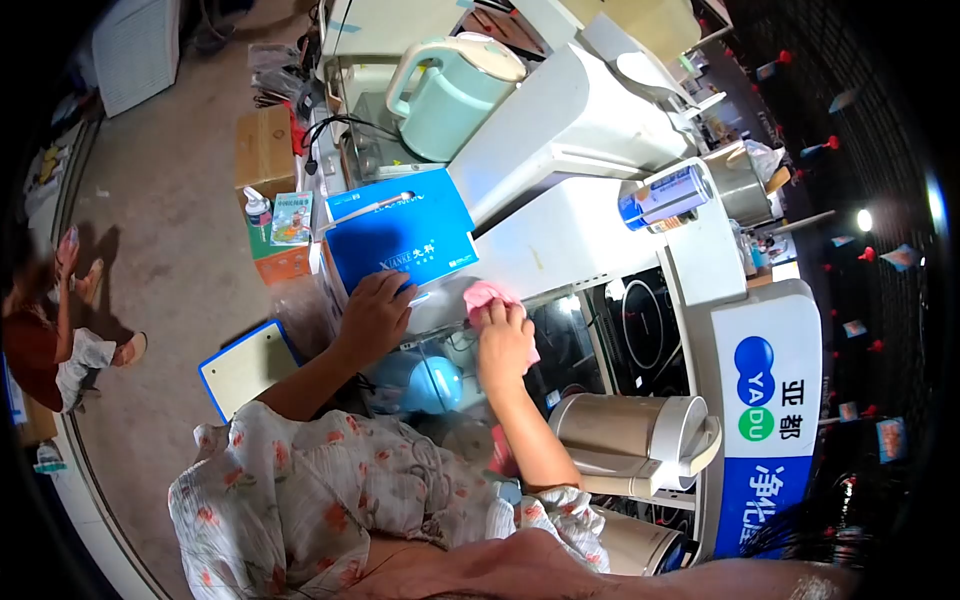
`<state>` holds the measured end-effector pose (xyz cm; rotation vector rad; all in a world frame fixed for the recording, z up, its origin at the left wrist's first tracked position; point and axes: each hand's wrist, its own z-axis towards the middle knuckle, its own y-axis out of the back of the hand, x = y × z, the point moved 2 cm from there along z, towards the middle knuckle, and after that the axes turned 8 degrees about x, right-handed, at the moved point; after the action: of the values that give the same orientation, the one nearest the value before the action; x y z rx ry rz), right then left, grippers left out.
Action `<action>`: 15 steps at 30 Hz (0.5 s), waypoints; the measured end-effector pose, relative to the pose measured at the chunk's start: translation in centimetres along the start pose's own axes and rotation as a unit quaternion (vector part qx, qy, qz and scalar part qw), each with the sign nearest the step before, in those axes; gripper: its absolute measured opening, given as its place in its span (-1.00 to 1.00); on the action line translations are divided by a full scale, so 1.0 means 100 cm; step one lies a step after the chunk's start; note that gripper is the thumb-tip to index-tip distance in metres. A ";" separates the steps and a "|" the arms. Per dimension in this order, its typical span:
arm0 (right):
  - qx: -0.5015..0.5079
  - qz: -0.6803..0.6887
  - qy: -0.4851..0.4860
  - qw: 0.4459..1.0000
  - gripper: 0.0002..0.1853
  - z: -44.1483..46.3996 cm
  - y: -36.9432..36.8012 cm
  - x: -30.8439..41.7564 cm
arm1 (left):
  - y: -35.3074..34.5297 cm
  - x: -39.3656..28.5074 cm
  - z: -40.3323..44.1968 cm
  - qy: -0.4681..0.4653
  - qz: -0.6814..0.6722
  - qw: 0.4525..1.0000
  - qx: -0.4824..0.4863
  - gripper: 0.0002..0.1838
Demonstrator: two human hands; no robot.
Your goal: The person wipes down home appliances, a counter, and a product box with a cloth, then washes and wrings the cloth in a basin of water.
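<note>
2 bare hands in use over the tabletop (580, 232). Rests the left hand (375, 305) at the near edge of a blue box (400, 245), fingers slightly spread, nothing visibly held. Bunches a pink cloth (488, 293) under the curled fingers of the right hand (503, 335), folds poking out ahead of the fingers and beside the hand, just right of the blue box and near the edge of the tabletop. Cannot tell where the right thumb presses.

Shows 1 thin pale stick (375, 208) lying across the blue box. Beyond the box, shows 1 mint-green kettle (455, 98), upright. Farther right, shows 1 blue-and-white can (665, 197) and a white sign (765, 400) with "YADU" on it. Near the right forearm, shows 1 beige kettle (630, 435). At far left, includes another person (45, 340), well apart from both hands.
</note>
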<state>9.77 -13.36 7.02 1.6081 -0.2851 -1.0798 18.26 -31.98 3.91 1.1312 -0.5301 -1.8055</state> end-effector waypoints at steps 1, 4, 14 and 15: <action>-0.006 -0.023 0.013 1.000 -0.69 0.005 0.001 0.002 | 0.001 -0.002 0.000 -0.001 0.006 1.000 0.000 -0.68; 0.087 -0.041 0.080 0.992 -0.74 0.036 -0.009 0.009 | -0.005 0.001 0.000 -0.003 0.003 1.000 0.004 -0.67; -0.084 0.133 -0.037 0.987 -0.70 0.016 0.078 -0.044 | -0.001 0.000 0.001 -0.003 -0.009 1.000 0.011 -0.66; -0.128 0.140 -0.062 0.980 -0.66 0.016 0.098 -0.052 | -0.001 0.001 0.001 -0.004 -0.010 1.000 0.016 -0.64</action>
<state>9.06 -14.33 18.19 1.2322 -0.4231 -0.9571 18.11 -32.01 3.91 1.1541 -0.5558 -1.8245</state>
